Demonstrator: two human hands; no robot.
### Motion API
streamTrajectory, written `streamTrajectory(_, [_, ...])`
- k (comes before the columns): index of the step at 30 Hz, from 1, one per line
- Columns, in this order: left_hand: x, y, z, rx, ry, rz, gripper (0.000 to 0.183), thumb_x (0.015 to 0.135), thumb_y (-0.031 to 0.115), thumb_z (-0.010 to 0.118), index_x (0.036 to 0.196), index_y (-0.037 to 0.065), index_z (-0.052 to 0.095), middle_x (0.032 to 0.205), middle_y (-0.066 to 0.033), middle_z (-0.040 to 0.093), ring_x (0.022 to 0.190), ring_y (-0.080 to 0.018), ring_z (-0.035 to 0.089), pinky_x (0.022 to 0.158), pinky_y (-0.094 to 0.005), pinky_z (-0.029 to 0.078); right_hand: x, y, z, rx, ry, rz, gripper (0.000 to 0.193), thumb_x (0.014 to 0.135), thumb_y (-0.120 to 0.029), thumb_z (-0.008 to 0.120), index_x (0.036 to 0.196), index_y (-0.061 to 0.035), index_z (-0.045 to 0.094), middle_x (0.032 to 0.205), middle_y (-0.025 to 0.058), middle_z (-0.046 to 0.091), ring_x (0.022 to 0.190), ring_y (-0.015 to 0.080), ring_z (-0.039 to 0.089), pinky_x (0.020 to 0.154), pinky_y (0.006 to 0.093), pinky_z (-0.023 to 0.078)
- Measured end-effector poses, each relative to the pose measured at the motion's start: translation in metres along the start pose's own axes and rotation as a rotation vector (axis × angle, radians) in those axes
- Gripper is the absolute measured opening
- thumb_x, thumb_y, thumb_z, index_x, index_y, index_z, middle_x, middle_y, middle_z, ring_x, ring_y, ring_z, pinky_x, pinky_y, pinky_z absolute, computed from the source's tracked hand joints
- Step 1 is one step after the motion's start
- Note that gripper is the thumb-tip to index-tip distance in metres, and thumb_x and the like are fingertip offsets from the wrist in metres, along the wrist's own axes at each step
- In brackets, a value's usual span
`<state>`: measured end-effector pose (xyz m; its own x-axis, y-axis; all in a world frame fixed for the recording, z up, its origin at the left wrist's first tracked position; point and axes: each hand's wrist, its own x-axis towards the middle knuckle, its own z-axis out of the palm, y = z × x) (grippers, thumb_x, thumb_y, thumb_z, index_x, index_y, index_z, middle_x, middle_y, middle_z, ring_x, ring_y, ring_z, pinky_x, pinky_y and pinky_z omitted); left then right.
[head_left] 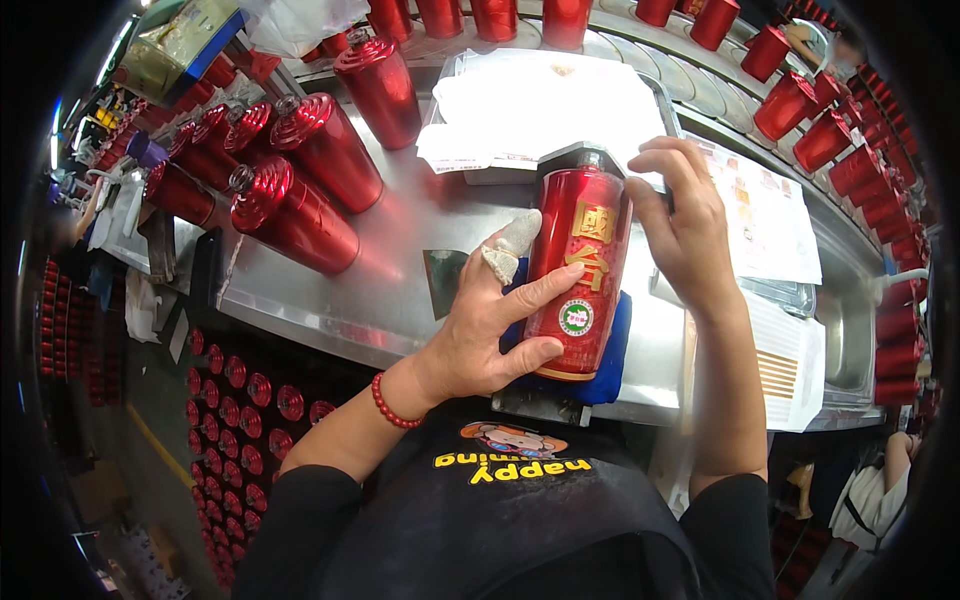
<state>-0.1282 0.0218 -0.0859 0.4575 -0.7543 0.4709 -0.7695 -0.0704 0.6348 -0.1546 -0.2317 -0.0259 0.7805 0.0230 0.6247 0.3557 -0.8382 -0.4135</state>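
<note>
While I watch through the head camera, the gold-lettered bottle point(590, 215) rests at the work spot on a blue support point(612, 375), neck toward twelve o'clock. The left hand point(480, 320) grips its left side, thumb and one finger across the front; the right hand point(685, 215) is open and loosely curved at two o'clock — whether it touches the glass I can't tell. As I judge it, much is done on this face: gold lettering and a round green-and-white label point(576, 317) are in place. What is left I can't read, since fingers cover part of it.

From the bottle, a tray of white sheets point(545, 105) crowds twelve o'clock, a gold-striped sheet point(775, 375) lies at four, and other red bottles point(300, 220) stand at ten — well apart, not blocking either hand.
</note>
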Motion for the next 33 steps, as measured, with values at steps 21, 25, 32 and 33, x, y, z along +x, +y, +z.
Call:
streamTrajectory(21, [-0.013,-0.027,0.019,-0.585,0.039,-0.235,0.074,0.108,0.037,0.049,0.163,0.001,0.015,0.168,-0.0153,0.023,0.155,-0.0263,0.022,0.125,-0.0397,0.019,-0.082,-0.015,0.014,0.171,-0.148,0.079,0.058,0.093,-0.031,0.074,0.145,-0.0113,0.058,0.152,0.019,0.041,0.121,0.0309,0.052,0.101,0.0416,0.05])
streamTrajectory(25, [-0.012,-0.035,0.02,-0.626,-0.007,-0.244,0.079,0.107,0.041,0.051,0.164,0.003,0.011,0.167,-0.0162,0.023,0.154,-0.0265,0.023,0.124,-0.04,0.02,-0.078,-0.018,0.011,0.155,-0.157,0.087,0.06,0.093,-0.035,0.073,0.146,-0.012,0.058,0.152,0.018,0.041,0.116,0.0293,0.055,0.093,0.0388,0.056])
streamTrajectory(32, [-0.013,-0.032,0.023,-0.655,0.02,-0.215,0.079,0.105,0.048,0.051,0.164,0.007,0.018,0.166,-0.017,0.026,0.153,-0.0291,0.026,0.125,-0.0421,0.019,-0.083,-0.017,0.013,0.267,-0.127,0.124,0.063,0.093,-0.039,0.072,0.148,-0.012,0.056,0.152,0.0176,0.041,0.116,0.0294,0.056,0.096,0.0409,0.054])
streamTrajectory(33, [-0.012,-0.033,0.021,-0.655,0.007,-0.194,0.079,0.105,0.048,0.051,0.164,0.007,0.017,0.166,-0.017,0.026,0.153,-0.0292,0.027,0.125,-0.0423,0.019,-0.083,-0.017,0.013,0.285,-0.116,0.125,0.064,0.093,-0.04,0.072,0.148,-0.0121,0.055,0.152,0.0178,0.041,0.117,0.0296,0.056,0.097,0.0414,0.053])
